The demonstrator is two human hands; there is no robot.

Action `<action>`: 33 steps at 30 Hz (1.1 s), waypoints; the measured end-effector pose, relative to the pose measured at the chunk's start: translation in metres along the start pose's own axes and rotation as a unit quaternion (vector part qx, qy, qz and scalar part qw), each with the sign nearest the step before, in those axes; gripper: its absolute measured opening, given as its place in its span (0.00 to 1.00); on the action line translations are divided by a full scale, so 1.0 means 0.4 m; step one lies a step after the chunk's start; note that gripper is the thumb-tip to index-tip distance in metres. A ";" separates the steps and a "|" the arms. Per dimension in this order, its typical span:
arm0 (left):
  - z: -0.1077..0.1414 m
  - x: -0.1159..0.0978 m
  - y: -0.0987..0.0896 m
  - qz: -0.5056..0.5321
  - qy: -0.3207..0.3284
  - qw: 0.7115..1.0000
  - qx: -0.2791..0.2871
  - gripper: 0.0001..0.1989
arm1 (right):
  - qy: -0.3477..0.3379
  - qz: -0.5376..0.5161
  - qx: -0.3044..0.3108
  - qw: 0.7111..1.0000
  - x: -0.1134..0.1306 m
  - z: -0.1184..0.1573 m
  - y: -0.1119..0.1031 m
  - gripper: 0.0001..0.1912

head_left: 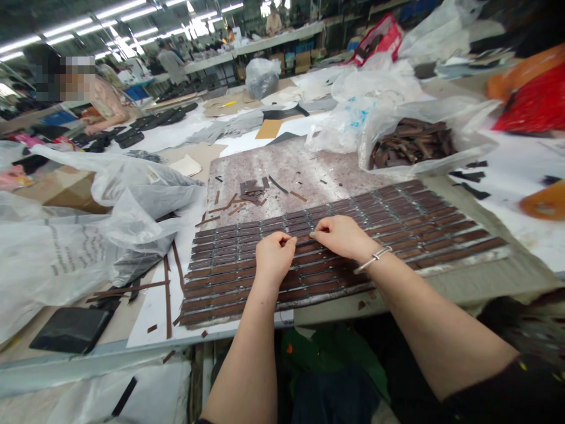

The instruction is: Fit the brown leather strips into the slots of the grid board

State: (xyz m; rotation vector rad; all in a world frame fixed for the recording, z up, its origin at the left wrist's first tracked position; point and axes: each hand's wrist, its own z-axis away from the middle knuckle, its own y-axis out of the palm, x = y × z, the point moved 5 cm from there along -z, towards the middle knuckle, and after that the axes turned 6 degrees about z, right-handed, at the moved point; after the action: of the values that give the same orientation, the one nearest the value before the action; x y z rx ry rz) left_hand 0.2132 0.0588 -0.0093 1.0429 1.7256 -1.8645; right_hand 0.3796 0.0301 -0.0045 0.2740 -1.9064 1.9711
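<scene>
Ceiling lights (66,28) are glowing in slanted rows across a busy workroom, far behind the board (247,165). Bench (115,350) is carrying the board plus plenty of clutter.

Brown strips (424,227) are lying in long side-by-side rows over the near part of the board, running left to right; pale gaps are showing between the nearer rows. Left hand (274,254) is bending in over these rows, around mid-board, thumb and fingertips pressing together at a strip. Right hand (338,234) is working just beside it, also over mid-board, thumb and fingertips pressing together too, tips pointing at the left hand, narrow gap separating them. What is sitting between either set of fingertips: too small to tell. Silvery bracelet (374,259) is circling the right wrist.

Small scraps (253,188) are lying loose on the far left part of the board. Open clear bag (477,144) is sitting at the board's far right corner, holding brown pieces (410,144). Red bag (536,103) is lying farther right of the board. Loose strips (168,294) are lying just left of the board; black pad (70,330) is resting farther left. Crumpled plastic bags (128,229) are also spreading left of the board. Co-worker (110,100) is leaning over, well beyond the board's far left corner, near dark pieces (145,121).
</scene>
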 end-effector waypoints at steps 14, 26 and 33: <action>-0.002 0.006 0.015 -0.145 0.001 0.989 0.014 0.09 | 0.023 0.116 0.001 0.993 0.012 -0.008 0.022 0.14; -0.008 0.017 0.022 -0.163 -0.002 0.986 0.024 0.09 | 0.034 0.112 0.026 0.993 0.016 -0.006 0.023 0.14; -0.010 0.013 0.024 -0.166 -0.008 0.986 0.026 0.09 | 0.036 0.113 0.024 0.993 0.017 -0.008 0.024 0.13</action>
State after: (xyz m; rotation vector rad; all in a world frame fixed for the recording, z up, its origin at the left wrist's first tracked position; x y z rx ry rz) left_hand 0.2180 0.0622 -0.0195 0.7937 1.9458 -2.1197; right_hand 0.3699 0.0341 -0.0110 -0.0026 -1.9173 2.1420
